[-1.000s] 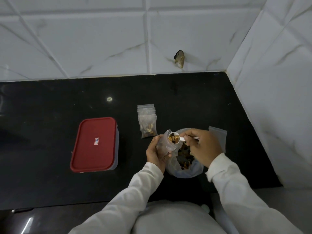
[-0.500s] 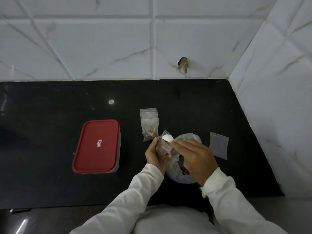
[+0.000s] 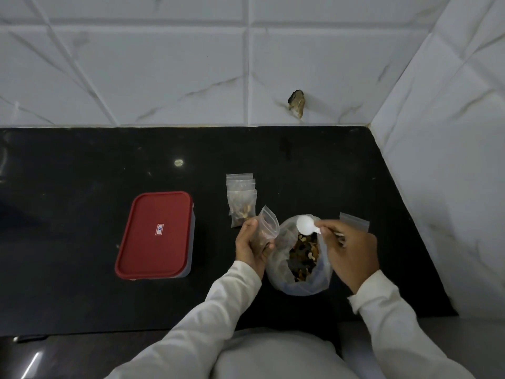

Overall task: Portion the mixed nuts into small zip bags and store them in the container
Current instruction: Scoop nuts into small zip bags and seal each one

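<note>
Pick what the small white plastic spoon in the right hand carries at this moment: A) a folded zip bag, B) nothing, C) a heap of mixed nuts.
B: the small white plastic spoon, pinched by the right hand above the large clear plastic bag of mixed nuts, shows a plain white bowl with no nuts on it.

Glossy black stone counter; clear plastic zip bag; white plastic spoon; red plastic lid; glazed marbled tiles
</note>
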Demonstrator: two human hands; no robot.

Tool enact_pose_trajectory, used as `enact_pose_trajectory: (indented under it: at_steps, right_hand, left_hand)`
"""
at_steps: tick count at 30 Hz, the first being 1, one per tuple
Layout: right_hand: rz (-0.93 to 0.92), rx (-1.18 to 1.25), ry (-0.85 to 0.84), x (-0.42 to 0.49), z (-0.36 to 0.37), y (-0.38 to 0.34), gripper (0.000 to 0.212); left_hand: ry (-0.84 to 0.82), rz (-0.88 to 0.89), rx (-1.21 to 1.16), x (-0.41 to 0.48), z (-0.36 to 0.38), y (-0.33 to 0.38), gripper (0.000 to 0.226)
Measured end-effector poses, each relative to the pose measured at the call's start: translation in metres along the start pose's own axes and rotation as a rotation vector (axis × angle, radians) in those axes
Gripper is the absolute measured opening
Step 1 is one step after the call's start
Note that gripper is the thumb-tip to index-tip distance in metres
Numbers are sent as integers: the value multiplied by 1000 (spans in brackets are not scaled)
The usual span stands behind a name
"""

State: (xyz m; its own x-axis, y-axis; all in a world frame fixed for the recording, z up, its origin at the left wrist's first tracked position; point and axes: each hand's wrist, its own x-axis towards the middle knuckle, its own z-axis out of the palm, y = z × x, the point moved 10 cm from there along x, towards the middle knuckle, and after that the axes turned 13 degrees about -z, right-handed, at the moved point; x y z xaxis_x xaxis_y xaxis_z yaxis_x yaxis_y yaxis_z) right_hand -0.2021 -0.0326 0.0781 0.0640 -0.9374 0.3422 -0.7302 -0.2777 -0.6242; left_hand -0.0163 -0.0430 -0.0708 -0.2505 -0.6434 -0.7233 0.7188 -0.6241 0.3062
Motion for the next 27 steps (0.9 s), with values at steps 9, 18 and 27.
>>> enact_pose_trajectory:
  at_steps: [9,18,27]
  right_hand:
    - [254,-77,-251,-53,46,56,19]
    - [-9,140,1,-8,44,-10,27]
    - [119,344,-192,35,79,-18,16]
  left_hand:
    - [-31,105,80,4,2,12,7]
    - [56,241,121,1,5,28,14]
    - [1,336,169,-14,17,57,22]
